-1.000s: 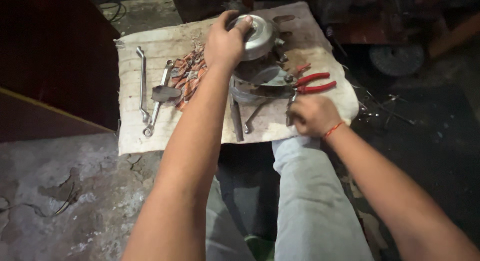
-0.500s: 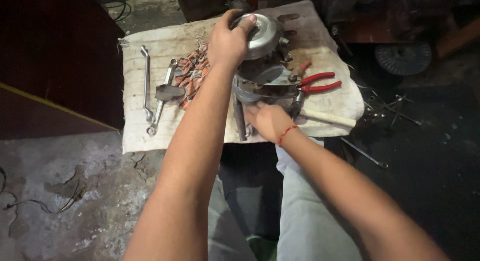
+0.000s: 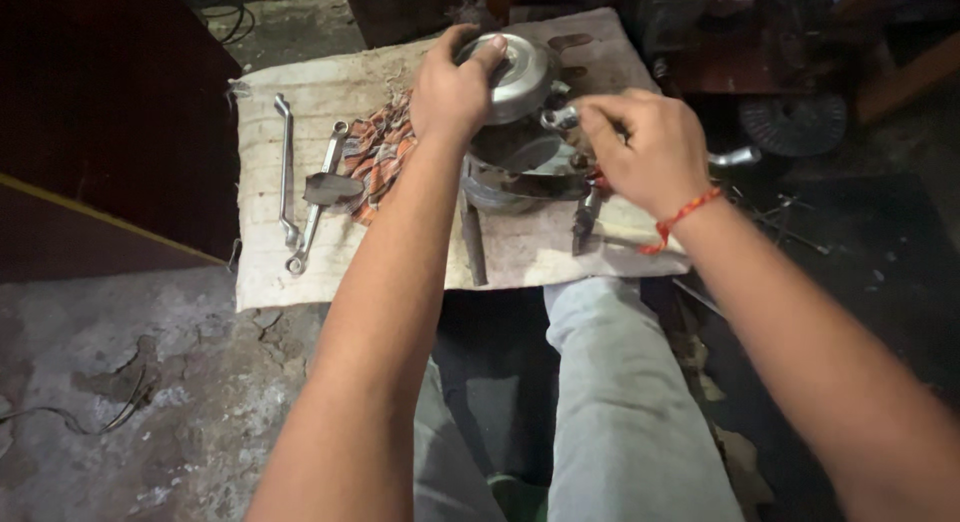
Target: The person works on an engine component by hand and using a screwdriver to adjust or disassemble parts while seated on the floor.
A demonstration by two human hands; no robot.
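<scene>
A dirty cloth mat [image 3: 300,92] covers the concrete floor. On its left lie two long wrenches [image 3: 290,182], then a checked rag [image 3: 378,152]. The left hand [image 3: 452,92] stays clamped over the round metal motor housing [image 3: 520,77] at the mat's far edge. The right hand [image 3: 640,152], down by the pliers a moment ago, now pinches a small metal tool [image 3: 560,117] against the housing.

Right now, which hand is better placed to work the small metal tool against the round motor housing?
The right hand, probably. It already pinches the small metal tool at the round motor housing, while the left hand is clamped over the housing's top, steadying it.
</scene>
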